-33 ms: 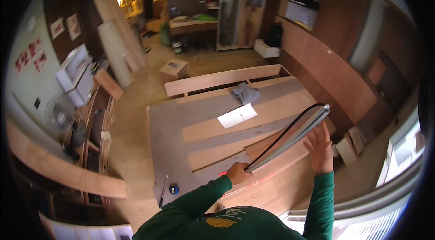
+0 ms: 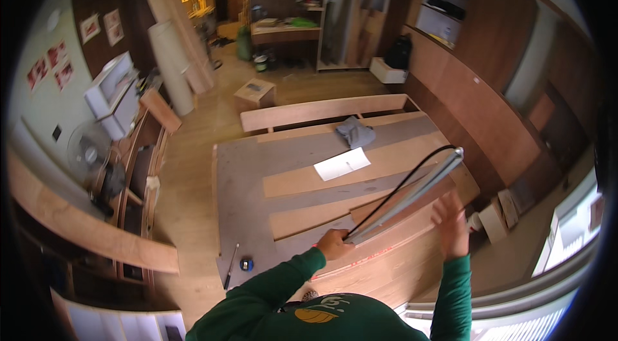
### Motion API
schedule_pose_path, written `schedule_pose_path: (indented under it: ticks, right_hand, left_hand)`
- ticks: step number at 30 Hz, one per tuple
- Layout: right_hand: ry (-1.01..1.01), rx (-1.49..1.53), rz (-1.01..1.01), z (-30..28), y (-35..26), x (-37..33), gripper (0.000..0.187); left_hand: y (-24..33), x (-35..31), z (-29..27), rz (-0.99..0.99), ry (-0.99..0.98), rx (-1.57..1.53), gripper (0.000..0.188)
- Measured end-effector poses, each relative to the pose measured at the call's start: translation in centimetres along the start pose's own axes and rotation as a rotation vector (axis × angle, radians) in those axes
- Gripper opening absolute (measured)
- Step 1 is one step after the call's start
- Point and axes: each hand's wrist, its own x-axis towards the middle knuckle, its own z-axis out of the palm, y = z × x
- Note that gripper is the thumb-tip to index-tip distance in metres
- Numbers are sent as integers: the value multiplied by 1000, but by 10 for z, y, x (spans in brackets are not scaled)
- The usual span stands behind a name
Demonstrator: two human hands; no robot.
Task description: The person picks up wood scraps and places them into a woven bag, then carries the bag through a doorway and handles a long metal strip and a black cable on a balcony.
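My left hand (image 2: 335, 244) is closed round the near end of a long grey metal strip (image 2: 418, 188), which slants up to the right. A thin black cable (image 2: 394, 192) bows alongside it and joins at the far end. To the right of the strip, my right hand (image 2: 452, 225) is raised with fingers apart, holding nothing. Beneath lies a wide, low wooden platform (image 2: 239, 180) with grey and tan bands. On it rest a white sheet of paper (image 2: 342, 164), a crumpled grey cloth (image 2: 354, 132), a blue and black tape measure (image 2: 246, 264) and a slim dark rod-like tool (image 2: 232, 265).
A long wooden board (image 2: 322, 113) runs along the platform's far side, with a wooden box (image 2: 255, 93) beyond. At left stand a fan (image 2: 90, 151) and a large plank (image 2: 90, 231). A wooden panel (image 2: 476, 83) lines the right; small boxes (image 2: 492, 219) sit below it.
My right hand has drawn slightly down, away from the strip's far end. My left hand keeps its grip on the strip. The whole view has shifted a little.
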Motion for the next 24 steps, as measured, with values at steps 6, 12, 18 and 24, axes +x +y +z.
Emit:
schedule_pose_path:
  ticks: [6, 12, 18, 24]
  right_hand:
    - [23, -373, 888, -57, 166, -127, 61]
    - [75, -509, 1186, -112, 203, -191, 35]
    - [-84, -396, 892, -82, 152, -141, 18]
    - [-513, -251, 177, 5, -9, -45, 33]
  left_hand:
    - [-60, -69, -96, -311, 385, -98, 29]
    - [-93, -129, -115, -392, 671, -17, 24]
    - [-77, -163, -108, -555, 782, 86, 24]
    - [-53, -197, -89, -637, 918, 186, 26]
